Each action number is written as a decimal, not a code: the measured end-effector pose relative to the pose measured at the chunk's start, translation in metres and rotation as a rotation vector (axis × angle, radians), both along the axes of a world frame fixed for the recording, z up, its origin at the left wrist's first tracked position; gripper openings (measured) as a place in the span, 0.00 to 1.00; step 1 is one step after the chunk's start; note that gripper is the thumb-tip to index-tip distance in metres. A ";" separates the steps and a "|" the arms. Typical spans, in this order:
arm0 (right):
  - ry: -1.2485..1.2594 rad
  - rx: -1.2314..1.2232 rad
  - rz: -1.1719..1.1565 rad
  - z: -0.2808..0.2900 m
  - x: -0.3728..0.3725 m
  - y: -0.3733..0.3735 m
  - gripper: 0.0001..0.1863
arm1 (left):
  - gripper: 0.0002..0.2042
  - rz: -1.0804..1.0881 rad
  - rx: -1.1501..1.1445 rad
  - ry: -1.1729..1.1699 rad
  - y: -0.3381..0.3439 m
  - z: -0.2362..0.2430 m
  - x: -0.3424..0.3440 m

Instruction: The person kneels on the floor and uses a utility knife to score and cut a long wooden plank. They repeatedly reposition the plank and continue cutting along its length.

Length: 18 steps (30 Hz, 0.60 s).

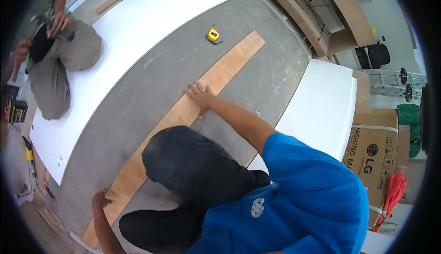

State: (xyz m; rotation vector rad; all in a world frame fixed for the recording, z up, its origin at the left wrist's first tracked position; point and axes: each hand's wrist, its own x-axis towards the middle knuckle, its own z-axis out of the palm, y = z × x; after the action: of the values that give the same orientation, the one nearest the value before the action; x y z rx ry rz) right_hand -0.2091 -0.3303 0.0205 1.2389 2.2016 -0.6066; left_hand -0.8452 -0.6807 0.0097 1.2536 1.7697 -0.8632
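A long, narrow wooden board [174,116] lies slantwise across a grey sheet [133,98]. My right hand [200,98] spans the board past its middle, fingers at the far edge and thumb at the near edge. Closer to the lower left end, my left hand [102,200] grips the board's outer edge with the thumb on top; its other fingers are mostly hidden. One of my dark-trousered knees [179,157] covers part of the board's near edge. Beyond the board's upper end rests a yellow tape measure [212,35].
A co-worker in brown trousers [82,47] kneels on a white panel [138,24] at left, holding tools. An open wooden cabinet [340,42] stands at upper right. At right are another white panel [317,107], a cardboard box [374,157] and a ladder [390,81].
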 end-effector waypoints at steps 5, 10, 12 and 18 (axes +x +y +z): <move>0.005 0.031 -0.071 -0.014 0.014 -0.020 0.76 | 0.38 0.083 0.580 -0.130 0.175 -0.001 0.109; 0.128 -0.003 -0.086 -0.002 0.016 -0.022 0.74 | 0.45 0.090 0.774 -0.213 0.306 -0.032 0.197; 0.169 -0.021 -0.116 0.001 0.035 -0.033 0.73 | 0.46 0.092 0.705 -0.193 0.342 -0.039 0.233; 0.171 0.017 -0.151 -0.001 0.045 -0.037 0.71 | 0.50 0.034 0.704 -0.034 0.404 -0.056 0.276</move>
State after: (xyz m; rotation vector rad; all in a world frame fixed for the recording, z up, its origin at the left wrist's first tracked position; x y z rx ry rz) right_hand -0.1638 -0.3672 0.0199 1.4186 2.2683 -0.7811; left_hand -0.5694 -0.2768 -0.0464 1.6439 2.1433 -0.1779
